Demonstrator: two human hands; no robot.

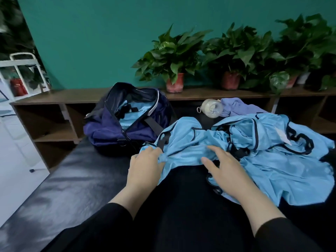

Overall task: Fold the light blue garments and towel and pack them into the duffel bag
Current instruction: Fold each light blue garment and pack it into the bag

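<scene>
At centre left of the frame, the navy duffel bag (125, 120) sits unzipped on the black worktop (60, 179), with light blue fabric showing inside. Below it, the left hand (145, 166) pinches a bunched edge of the light blue garment (263, 160). The right hand (225, 170) rests on it with fingers spread and relaxed. A lavender towel (238, 106) lies beyond, beside a clear bottle (211, 108).

Black padded vinyl bench (72, 179) with packing items spread across it.
A navy fabric duffel bag (112, 130), unzipped, sits beyond the left hand (145, 168). Crumpled light blue satin garments with dark trim (272, 157) lie under and beyond the right hand (223, 170). Farther back lie a clear plastic bottle (211, 108) and a lavender towel (238, 107).
</scene>
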